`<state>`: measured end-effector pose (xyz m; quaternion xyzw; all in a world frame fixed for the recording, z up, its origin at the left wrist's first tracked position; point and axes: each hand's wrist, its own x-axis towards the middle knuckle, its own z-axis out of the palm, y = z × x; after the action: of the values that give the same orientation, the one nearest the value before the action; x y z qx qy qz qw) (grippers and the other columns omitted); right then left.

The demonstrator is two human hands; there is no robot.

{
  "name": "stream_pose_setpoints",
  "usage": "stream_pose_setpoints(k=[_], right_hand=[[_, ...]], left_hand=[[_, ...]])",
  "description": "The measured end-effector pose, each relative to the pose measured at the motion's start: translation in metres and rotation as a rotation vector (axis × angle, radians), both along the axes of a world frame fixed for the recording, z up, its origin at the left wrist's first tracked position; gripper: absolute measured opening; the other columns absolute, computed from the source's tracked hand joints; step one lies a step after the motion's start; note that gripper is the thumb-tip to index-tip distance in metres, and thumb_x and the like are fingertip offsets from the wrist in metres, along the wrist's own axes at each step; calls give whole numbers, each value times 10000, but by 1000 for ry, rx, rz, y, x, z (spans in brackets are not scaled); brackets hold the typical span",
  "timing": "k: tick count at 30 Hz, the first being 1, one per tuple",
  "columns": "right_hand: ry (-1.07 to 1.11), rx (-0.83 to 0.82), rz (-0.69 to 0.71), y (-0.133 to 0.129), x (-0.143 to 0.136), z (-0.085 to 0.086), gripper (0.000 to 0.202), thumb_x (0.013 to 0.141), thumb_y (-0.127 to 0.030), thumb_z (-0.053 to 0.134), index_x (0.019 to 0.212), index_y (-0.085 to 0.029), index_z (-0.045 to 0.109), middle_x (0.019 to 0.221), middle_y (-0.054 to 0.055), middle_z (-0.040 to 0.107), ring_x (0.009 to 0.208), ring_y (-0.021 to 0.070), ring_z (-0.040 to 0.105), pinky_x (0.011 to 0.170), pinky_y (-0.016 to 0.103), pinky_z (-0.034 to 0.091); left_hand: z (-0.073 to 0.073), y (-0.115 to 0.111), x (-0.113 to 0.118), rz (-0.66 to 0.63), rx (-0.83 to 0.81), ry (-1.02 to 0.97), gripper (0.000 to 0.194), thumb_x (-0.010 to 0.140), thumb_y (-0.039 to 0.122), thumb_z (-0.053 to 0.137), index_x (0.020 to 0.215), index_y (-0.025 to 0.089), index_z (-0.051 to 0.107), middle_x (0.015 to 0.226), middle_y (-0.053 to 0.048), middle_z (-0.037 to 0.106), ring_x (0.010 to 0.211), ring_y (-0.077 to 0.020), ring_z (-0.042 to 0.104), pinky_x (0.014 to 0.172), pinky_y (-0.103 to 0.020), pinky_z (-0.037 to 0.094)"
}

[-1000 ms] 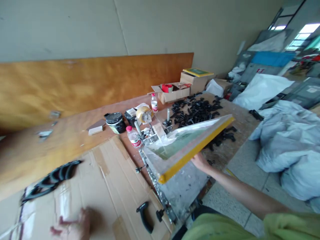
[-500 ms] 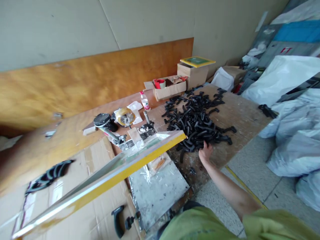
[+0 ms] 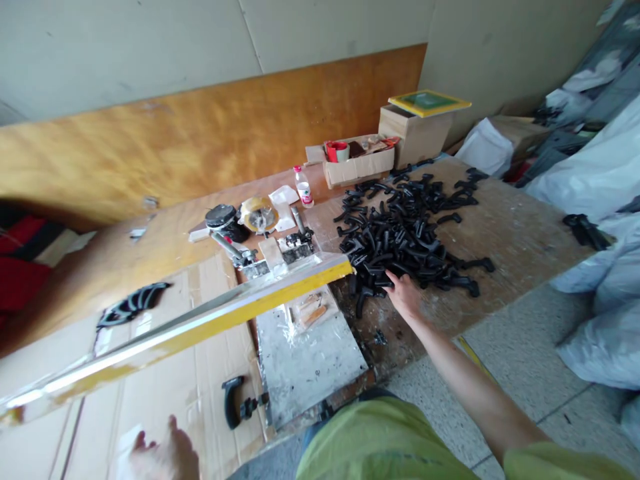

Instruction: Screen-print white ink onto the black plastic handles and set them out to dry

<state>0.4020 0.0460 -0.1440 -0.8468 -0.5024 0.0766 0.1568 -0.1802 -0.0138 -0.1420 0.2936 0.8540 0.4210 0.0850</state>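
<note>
At the near edge of a heap of curved black plastic handles (image 3: 400, 233), my right hand (image 3: 404, 298) has its fingers closed on one black handle (image 3: 379, 276). My left hand (image 3: 167, 457) is low in the view over the cardboard (image 3: 200, 373), its fingers apart and nothing seen in them. Between the hands, a screen-printing frame (image 3: 200, 340) with a yellow edge stands tilted above a grey base plate (image 3: 310, 367). A single black handle (image 3: 231, 402) lies on the cardboard beside a black knob (image 3: 249, 407).
Metal hinge clamps (image 3: 240, 257) stand behind the frame. Beyond are a black tub (image 3: 225, 220), a tape roll (image 3: 259, 215), a bottle (image 3: 303, 187) and an open carton (image 3: 357, 170). Several handles (image 3: 133, 305) lie in a row at left. White sacks (image 3: 600, 320) stand at right.
My right hand has shifted left along the heap's near edge. My left hand has come into view at the bottom left. The screen-printing frame sits at a lower tilt, and the view has turned left.
</note>
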Motion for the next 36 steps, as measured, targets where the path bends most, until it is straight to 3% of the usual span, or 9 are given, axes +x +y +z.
stream_pose_setpoints(k=[3,9,11,14,17,20,27,32,36], right_hand=[[-53,71,171,6,11,10,361,877,-255,582,1234,-292,622,1070,83,586,1001,222,568,816,304,454],[183,425,189,28,9,45,378,882,-466,570,1104,-165,621,1066,139,648,1012,266,589,876,371,467],[286,421,282,33,-15,57,414,870,-495,585,1134,-176,599,1022,127,678,960,269,621,841,374,482],[319,369,636,38,-73,65,300,876,-413,611,1090,-205,639,1035,99,683,994,248,618,903,371,462],[238,301,976,45,-134,60,204,909,-266,572,1082,-211,664,1099,76,649,1060,213,572,945,347,431],[65,190,1137,52,-173,53,208,921,-206,535,1076,-197,674,1071,76,629,1055,213,531,923,341,411],[-149,98,1109,43,-194,54,371,949,-146,394,1256,-197,596,1081,103,624,1058,244,487,901,369,360],[-97,180,1105,39,-187,57,449,933,-218,477,1381,-191,494,1254,117,576,1152,262,471,997,406,341],[17,267,922,68,-136,68,403,903,-234,508,1298,-200,581,1319,119,553,1201,280,478,1038,438,368]], left_hand=[[6,7,10,190,-12,-73,630,527,407,682,1117,338,473,1215,-79,564,1209,-429,520,986,-622,400],[16,6,28,193,146,-102,601,645,410,682,1182,214,496,1358,-142,516,1268,-333,494,1075,-523,342],[24,7,39,155,220,-116,586,695,416,663,1211,203,484,1378,-138,501,1276,-299,490,1081,-497,341],[37,15,63,70,308,-161,582,747,417,640,1253,188,466,1386,-144,495,1267,-263,500,1058,-452,382],[51,28,86,-53,333,-196,549,800,436,604,1275,202,459,1387,-142,496,1259,-240,505,1023,-418,422],[62,38,98,-172,328,-174,492,845,435,559,1281,229,460,1374,-123,508,1239,-220,519,1010,-394,435],[91,56,103,-256,383,-214,433,837,420,569,1218,218,529,1265,-111,577,1163,-221,556,966,-395,471],[147,82,121,-400,581,-434,379,839,451,554,1113,189,570,816,-11,618,696,-108,596,667,-244,525],[186,87,138,-654,513,-678,459,859,528,479,1071,148,627,614,18,547,515,-98,505,502,-210,465]])
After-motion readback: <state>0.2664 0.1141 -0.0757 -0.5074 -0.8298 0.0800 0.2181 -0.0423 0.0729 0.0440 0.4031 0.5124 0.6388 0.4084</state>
